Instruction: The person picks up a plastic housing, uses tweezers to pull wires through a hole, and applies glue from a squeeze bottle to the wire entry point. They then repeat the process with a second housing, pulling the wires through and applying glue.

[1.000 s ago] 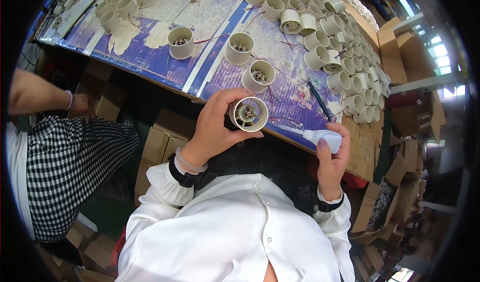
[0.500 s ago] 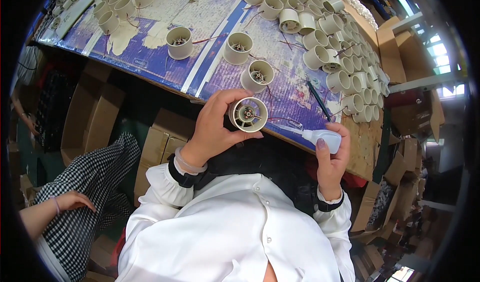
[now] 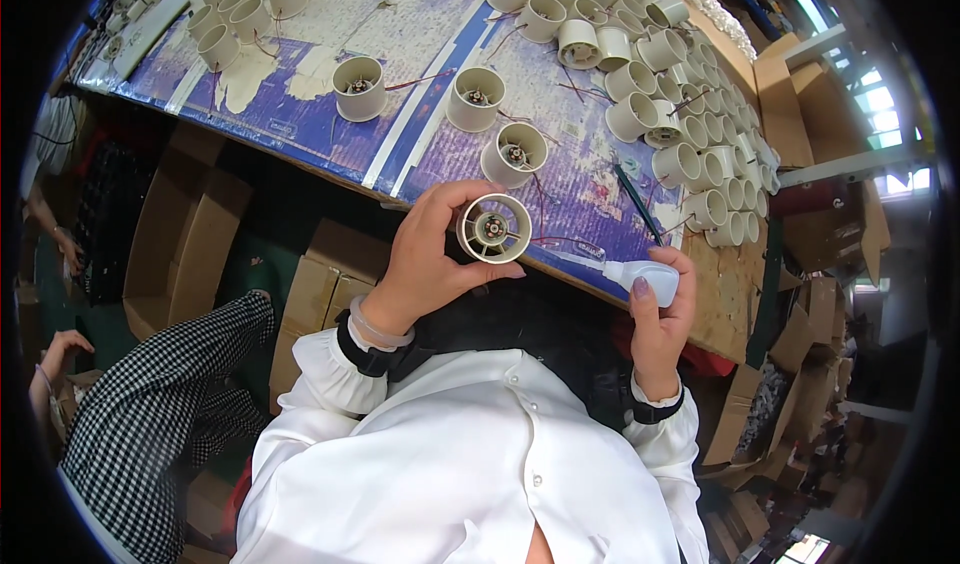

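My left hand [image 3: 428,254] grips a cream plastic fan housing [image 3: 522,226] by its sides, just off the table's front edge. Its open end faces up, showing spokes and a round hub with a small motor part inside; thin wires trail from it to the right. In my right hand [image 3: 663,314] is a translucent squeeze bottle [image 3: 640,282], its narrow nozzle pointing left toward the housing but apart from it. Just beyond my left hand a similar housing [image 3: 514,154] stands upright on the table, with another housing [image 3: 475,99] and a third housing [image 3: 358,89] farther back to the left.
Many similar housings [image 3: 632,114] crowd the table's right side, more at the far left. A dark pen-like tool [image 3: 637,202] lies on the worn purple table covering [image 3: 330,149]. Cardboard boxes [image 3: 205,234] stand below at left. Another person's checkered trouser leg [image 3: 160,394] is close by.
The other person's hand at the left has drawn back from the checkered leg toward the picture's edge. My hands, the fan housing and the bottle have barely moved.
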`<state>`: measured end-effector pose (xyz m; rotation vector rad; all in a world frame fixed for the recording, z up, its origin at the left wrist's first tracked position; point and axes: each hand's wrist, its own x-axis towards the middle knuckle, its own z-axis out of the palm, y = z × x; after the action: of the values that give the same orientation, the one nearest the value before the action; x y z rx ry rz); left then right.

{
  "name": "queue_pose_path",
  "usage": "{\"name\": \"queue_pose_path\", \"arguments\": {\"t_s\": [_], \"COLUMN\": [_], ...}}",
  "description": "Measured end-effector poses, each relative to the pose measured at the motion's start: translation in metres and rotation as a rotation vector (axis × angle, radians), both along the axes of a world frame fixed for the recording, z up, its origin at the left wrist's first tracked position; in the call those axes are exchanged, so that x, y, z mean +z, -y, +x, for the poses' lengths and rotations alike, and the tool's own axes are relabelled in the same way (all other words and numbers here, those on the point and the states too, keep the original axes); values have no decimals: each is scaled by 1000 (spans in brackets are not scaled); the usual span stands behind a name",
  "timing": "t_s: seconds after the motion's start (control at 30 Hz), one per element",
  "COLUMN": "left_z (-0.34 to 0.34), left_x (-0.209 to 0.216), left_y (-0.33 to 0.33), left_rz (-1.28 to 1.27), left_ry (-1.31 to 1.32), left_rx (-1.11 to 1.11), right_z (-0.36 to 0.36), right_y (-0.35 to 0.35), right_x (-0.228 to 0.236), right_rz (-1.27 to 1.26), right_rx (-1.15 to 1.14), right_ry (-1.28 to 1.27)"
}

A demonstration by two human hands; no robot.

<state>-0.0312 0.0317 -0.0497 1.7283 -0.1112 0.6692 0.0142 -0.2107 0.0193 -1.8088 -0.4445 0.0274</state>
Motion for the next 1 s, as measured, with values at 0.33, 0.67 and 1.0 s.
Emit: {"name": "queue_pose_path", "arguments": {"t_s": [0.33, 0.67, 1.0], "left_z": [-9, 0, 38], "left_x": [1, 21, 38], "left_y": [-33, -106, -16], "left_rz": [6, 589, 524], "left_ry": [-32, -121, -67], "left_rx": [150, 553, 242], "right_z": [4, 14, 11], "right_y": [20, 17, 22], "right_x": [-21, -20, -23], "right_rz": [503, 682, 723], "right_rx": [-32, -30, -27], "right_ry": [-392, -396, -425]}}
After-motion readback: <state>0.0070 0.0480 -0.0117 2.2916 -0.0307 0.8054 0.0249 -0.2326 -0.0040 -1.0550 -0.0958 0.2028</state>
